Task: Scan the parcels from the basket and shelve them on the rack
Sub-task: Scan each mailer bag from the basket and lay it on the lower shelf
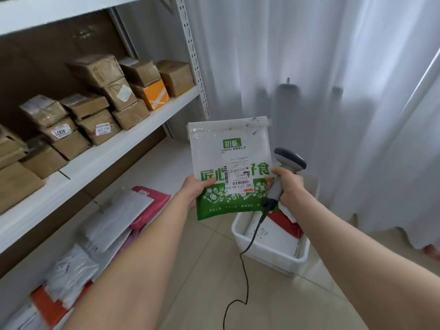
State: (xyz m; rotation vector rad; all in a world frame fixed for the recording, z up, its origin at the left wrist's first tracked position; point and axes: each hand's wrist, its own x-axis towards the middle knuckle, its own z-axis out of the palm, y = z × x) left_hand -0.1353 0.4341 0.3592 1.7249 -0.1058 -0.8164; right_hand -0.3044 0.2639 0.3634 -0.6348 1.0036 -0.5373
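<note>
Head view: left hand (195,189) grips parcel (232,139), right hand (290,185) grips scanner (291,161), basket (269,256) half hidden behind.

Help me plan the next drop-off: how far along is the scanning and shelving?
Done: cardboard boxes and flat mailers already sit on the rack. In hand: the left hand holds a green-and-white parcel, the right hand grips the scanner beside its label. Left: shelving this one, plus several parcels in the basket.

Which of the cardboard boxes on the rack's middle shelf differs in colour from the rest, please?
The orange cardboard box crossed with pale tape, near the white shelf's right end beneath a brown box; every other box is brown.
</note>
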